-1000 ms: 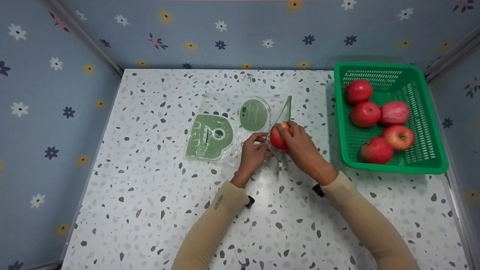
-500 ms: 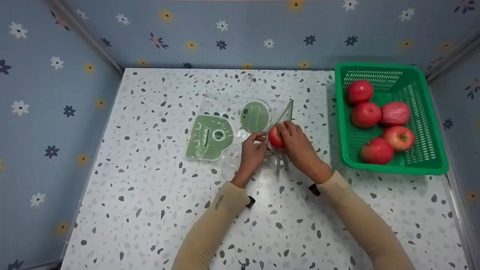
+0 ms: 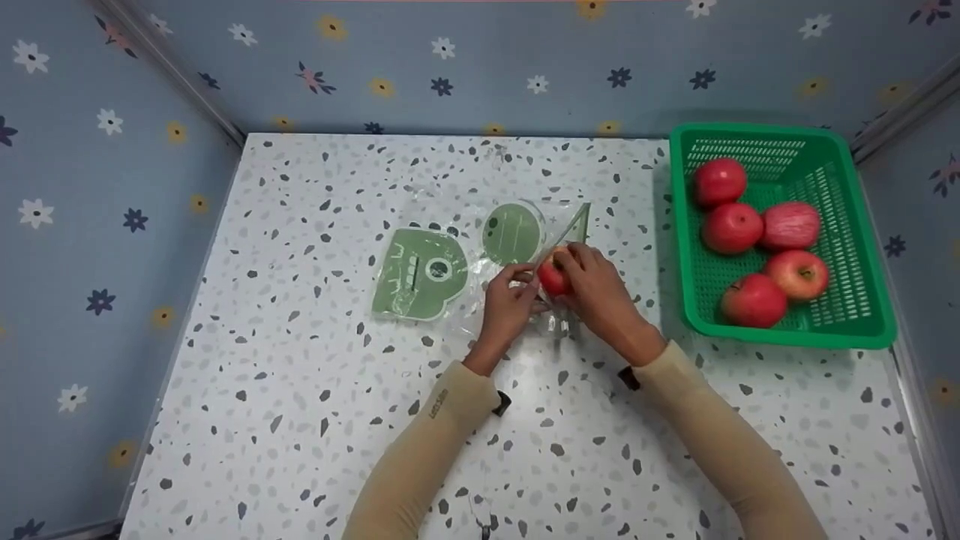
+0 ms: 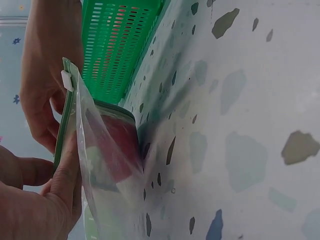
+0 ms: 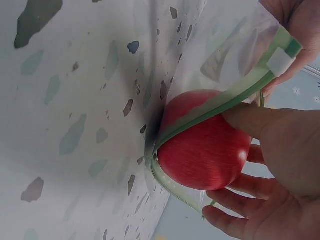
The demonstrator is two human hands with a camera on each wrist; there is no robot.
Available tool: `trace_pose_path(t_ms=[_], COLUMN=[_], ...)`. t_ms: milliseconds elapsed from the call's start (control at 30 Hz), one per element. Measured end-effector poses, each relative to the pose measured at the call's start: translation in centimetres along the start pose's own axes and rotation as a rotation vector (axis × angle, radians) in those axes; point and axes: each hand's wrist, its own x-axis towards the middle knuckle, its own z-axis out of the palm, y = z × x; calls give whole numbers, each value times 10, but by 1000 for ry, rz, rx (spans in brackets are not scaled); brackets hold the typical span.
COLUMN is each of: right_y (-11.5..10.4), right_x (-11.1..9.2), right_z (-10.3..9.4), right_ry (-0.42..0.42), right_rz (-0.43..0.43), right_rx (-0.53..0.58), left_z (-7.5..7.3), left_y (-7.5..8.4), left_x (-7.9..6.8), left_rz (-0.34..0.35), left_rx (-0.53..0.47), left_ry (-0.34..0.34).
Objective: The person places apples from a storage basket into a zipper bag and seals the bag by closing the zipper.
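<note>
A clear zip bag [image 3: 512, 234] with green cartoon prints lies flat on the table, its mouth toward the right. My left hand [image 3: 507, 304] pinches the green-edged rim of that mouth, near the white slider [image 4: 67, 80]. In my right hand [image 3: 602, 294] I grip a red apple [image 5: 205, 155], thumb on one side and fingers on the other. The apple sits partly inside the mouth, with the green zip strip [image 5: 220, 111] crossing over it. Through the clear film in the left wrist view, the apple [image 4: 120, 145] shows blurred.
A green plastic basket [image 3: 795, 337] stands at the right of the speckled table [image 3: 300, 420]. Several red apples [image 3: 731, 229] lie in it. Flower-patterned walls [image 3: 487, 67] close off the back and both sides.
My right hand and the apple have shifted slightly left, deeper into the bag's mouth. The left hand stays at the rim almost unmoved.
</note>
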Motion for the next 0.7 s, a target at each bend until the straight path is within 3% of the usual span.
trace_pose_path(t_ms=[233,700], right_y=[0,9], right_x=[-3,1], right_z=[3,22], right_ry=[72,153], right_rz=[-38,-82], right_rx=[-57,-132], left_z=[0,-1], left_y=[-1,0], left_x=[-1,0], left_rz=[-8,51], left_rx=[4,47], left_ry=[-17,-23])
